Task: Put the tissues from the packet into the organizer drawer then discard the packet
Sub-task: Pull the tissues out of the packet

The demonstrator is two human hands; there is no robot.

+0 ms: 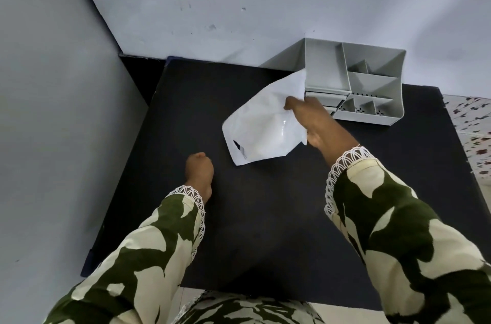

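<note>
While the right hand (pixel 316 124) is gripping the packet (pixel 263 124) by its right edge, the white pouch is hanging crumpled and glossy above the black table (pixel 265 217), its upper corner overlapping the grey organizer (pixel 372 84). Near its lower left edge a dark slit is showing. The left hand (pixel 199 172) is resting curled into a fist on the table, holding nothing visible, apart from the packet.

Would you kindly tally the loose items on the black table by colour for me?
White: 1, the tissue packet
Grey: 1, the organizer
Total: 2
</note>
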